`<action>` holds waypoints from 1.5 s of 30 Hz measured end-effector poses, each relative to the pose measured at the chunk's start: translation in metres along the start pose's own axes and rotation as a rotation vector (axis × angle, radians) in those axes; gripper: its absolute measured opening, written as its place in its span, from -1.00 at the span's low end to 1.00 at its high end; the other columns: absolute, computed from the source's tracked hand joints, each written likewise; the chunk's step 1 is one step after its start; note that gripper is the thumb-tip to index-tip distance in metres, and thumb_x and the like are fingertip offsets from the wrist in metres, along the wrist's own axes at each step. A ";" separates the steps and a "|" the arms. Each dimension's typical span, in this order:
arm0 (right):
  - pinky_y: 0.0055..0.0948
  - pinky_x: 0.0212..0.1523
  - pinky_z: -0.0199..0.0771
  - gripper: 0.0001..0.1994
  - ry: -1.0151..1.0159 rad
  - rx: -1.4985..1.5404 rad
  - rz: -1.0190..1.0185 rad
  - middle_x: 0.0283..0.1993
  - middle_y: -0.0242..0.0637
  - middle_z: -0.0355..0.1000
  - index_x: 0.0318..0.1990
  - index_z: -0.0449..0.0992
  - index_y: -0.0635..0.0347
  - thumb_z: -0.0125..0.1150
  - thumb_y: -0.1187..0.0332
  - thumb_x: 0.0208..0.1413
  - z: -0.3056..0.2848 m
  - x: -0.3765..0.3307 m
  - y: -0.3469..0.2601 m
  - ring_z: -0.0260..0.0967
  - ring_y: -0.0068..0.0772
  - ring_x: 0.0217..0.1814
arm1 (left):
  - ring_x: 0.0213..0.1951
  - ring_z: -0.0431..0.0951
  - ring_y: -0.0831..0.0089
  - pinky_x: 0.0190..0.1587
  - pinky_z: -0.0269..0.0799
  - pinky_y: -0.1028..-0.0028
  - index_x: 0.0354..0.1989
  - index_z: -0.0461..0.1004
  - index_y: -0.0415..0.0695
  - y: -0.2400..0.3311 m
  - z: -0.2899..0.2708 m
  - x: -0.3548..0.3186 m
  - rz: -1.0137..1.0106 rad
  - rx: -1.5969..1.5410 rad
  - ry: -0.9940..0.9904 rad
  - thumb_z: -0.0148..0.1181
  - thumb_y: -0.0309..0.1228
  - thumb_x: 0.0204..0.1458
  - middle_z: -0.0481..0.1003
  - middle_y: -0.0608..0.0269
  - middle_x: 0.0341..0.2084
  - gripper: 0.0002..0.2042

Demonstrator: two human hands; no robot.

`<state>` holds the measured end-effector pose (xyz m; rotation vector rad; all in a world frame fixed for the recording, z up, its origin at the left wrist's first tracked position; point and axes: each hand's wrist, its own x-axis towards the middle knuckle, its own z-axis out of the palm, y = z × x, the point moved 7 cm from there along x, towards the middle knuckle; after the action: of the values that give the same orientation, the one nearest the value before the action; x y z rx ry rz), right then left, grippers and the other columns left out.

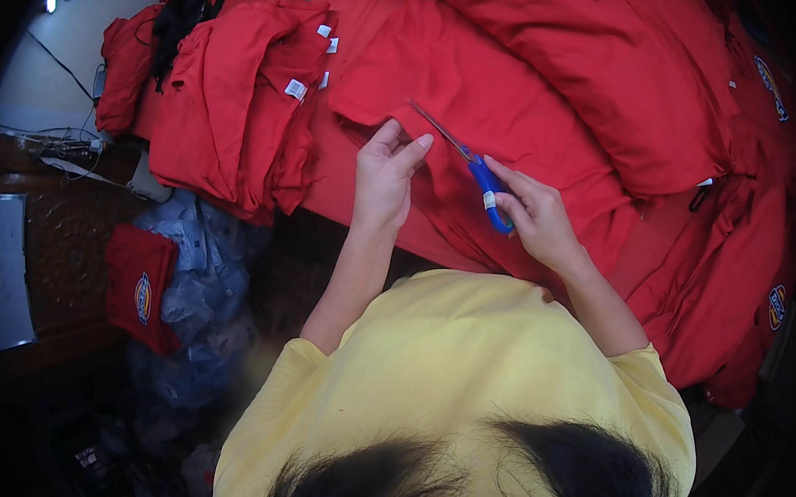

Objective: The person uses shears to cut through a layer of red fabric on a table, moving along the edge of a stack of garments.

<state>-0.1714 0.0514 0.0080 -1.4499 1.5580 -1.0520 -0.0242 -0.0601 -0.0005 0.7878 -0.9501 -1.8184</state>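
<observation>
My right hand (535, 216) grips blue-handled scissors (476, 169), whose thin metal blades point up and to the left over a red garment (480, 99) spread on the table. My left hand (386, 177) rests on the same garment just left of the blades, with thumb and fingers pinching a bit of the fabric near the blade tips. Whether the blades touch the cloth is hard to tell.
Folded red garments with white labels (234, 102) are stacked at the left. More red clothing (628, 71) is piled at the back and right. Clear plastic bags (197, 282) and a red garment with a badge (140, 287) lie on the floor at left.
</observation>
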 end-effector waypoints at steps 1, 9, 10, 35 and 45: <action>-0.46 -0.24 0.41 -0.60 0.002 0.008 0.006 -0.21 -0.11 0.45 0.16 0.31 0.25 0.01 0.46 0.13 0.000 0.000 0.001 0.43 -0.31 -0.30 | -0.23 0.50 0.51 -0.14 0.41 0.53 -0.06 0.39 -0.29 0.000 0.000 0.000 -0.001 0.000 -0.001 0.10 -0.63 0.02 0.49 0.20 -0.23 -0.72; -0.52 -0.19 0.47 -0.54 0.029 0.771 0.144 -0.23 -0.25 0.39 0.20 0.15 0.32 0.01 0.51 0.13 -0.004 0.013 0.021 0.44 -0.46 -0.22 | -0.18 0.50 0.47 -0.12 0.43 0.47 -0.03 0.35 -0.25 -0.001 -0.001 0.000 -0.012 -0.013 -0.009 0.12 -0.66 -0.01 0.47 0.19 -0.19 -0.68; -0.50 -0.17 0.47 -0.52 0.059 0.735 0.105 -0.20 -0.23 0.38 0.20 0.14 0.31 0.04 0.52 0.11 -0.006 0.016 0.018 0.44 -0.45 -0.21 | -0.17 0.50 0.46 -0.11 0.44 0.45 -0.03 0.34 -0.24 -0.001 0.001 -0.001 -0.024 -0.019 -0.004 0.12 -0.66 -0.01 0.46 0.18 -0.18 -0.67; -0.12 -0.26 0.39 -0.83 0.081 -1.023 -0.003 -0.34 0.01 0.41 -0.26 0.48 0.29 0.04 0.50 -0.03 -0.054 0.047 0.032 0.38 0.01 -0.18 | -0.17 0.51 0.48 -0.10 0.43 0.52 -0.11 0.43 -0.31 -0.001 -0.009 0.003 -0.017 -0.122 0.083 0.07 -0.59 0.08 0.50 0.17 -0.21 -0.80; -0.65 -0.48 0.34 -0.79 -0.256 0.342 -0.009 -0.53 -0.42 0.37 -0.23 0.46 0.33 0.19 0.35 0.08 0.019 0.111 -0.020 0.32 -0.66 -0.52 | -0.32 0.52 0.56 -0.26 0.44 0.55 -0.24 0.44 -0.27 0.004 -0.001 0.002 0.014 -0.043 0.068 0.06 -0.57 0.09 0.51 0.24 -0.34 -0.90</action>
<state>-0.1554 -0.0609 0.0200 -1.2965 1.1301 -1.0339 -0.0219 -0.0634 0.0021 0.8095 -0.8672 -1.7831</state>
